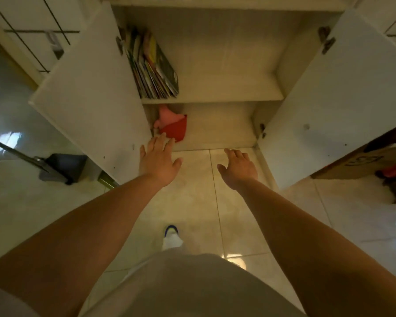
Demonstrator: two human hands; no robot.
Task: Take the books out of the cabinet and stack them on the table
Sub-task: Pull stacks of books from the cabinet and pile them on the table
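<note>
The cabinet [215, 65] and its doors [89, 99] were white, the books [152, 67] many-coloured with yellow and dark covers, the folder [175, 131] red against something pink [166, 115], the tiles [192, 202] cream, the bin [64, 167] dark grey.

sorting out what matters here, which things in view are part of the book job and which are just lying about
Job:
books, leaning on the upper shelf
cabinet, both doors open
left hand and right hand, both empty

Lying about:
red and pink items on the lower shelf
dustpan
cardboard box
</note>
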